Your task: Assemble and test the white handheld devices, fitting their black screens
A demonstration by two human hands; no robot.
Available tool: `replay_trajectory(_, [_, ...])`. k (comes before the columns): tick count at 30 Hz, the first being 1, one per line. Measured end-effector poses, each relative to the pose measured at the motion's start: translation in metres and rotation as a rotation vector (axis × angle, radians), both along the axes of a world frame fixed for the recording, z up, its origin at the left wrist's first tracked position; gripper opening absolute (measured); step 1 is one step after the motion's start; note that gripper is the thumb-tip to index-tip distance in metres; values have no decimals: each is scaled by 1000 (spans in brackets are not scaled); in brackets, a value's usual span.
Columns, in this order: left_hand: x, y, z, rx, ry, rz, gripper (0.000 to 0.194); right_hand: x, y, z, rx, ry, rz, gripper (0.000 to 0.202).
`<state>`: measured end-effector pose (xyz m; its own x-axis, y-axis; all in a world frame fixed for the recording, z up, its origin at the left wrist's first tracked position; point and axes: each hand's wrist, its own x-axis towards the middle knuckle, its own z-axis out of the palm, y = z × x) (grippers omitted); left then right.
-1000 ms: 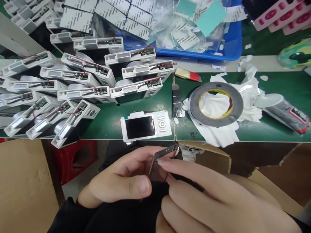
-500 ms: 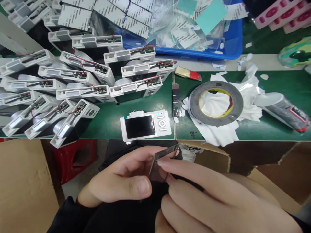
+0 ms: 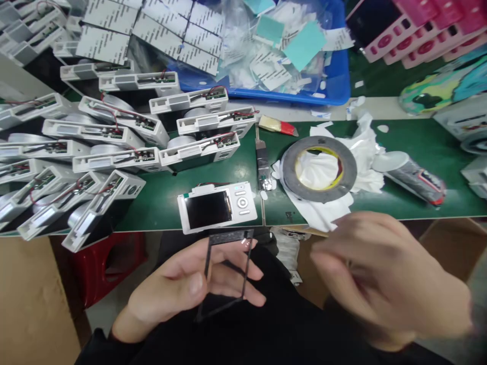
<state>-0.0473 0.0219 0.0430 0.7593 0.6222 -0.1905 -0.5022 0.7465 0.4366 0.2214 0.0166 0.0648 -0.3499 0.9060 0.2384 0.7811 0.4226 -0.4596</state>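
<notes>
My left hand (image 3: 171, 289) grips a clear rectangular panel with a black border (image 3: 246, 268) by its left edge, thumb in front and fingers behind, over my lap. My right hand (image 3: 384, 274) is off to the right, blurred, fingers curled; whether anything is between them is too smeared to tell. Beyond the panel, a white camera (image 3: 249, 203) lies screen up at the green table's front edge. A roll of black tape (image 3: 289, 180) rests on crumpled white paper (image 3: 365, 152) to its right.
Rows of white camera bodies (image 3: 146, 160) with exposed wires stand at left. A blue tray (image 3: 338, 91) of film scraps is at the back. Pink cameras (image 3: 395, 43) sit back right. A brush (image 3: 277, 125), a blade (image 3: 262, 165) and a dark tube (image 3: 418, 180) lie on the table (image 3: 467, 203).
My right hand has come off the panel and moved right. In my left hand the panel now faces the view more openly. The view has shifted a little to the right.
</notes>
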Motion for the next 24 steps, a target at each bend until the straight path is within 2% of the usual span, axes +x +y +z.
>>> replay_trajectory(2, [-3, 1, -3, 1, 8, -10, 55, 14, 12, -16, 187, 50, -230, 6])
replay_trajectory(4, [-6, 2, -7, -15, -1, -26, 56, 23, 18, -28, 242, 27, -342, 10])
replay_trajectory(8, [-6, -1, -14, -42, 6, -60, 62, 26, 22, -43, 190, -21, -269, 9])
replay_trajectory(11, [-6, -5, -17, -41, 69, -77, 62, 25, 28, -48, 173, -16, -281, 6])
replay_trajectory(18, [-3, -1, -15, -30, 97, -124, 65, 54, 38, -50, 202, 28, -406, 8])
replay_trajectory(24, [14, 5, -15, -16, 124, -176, 68, 91, 24, -45, 177, 9, -654, 14])
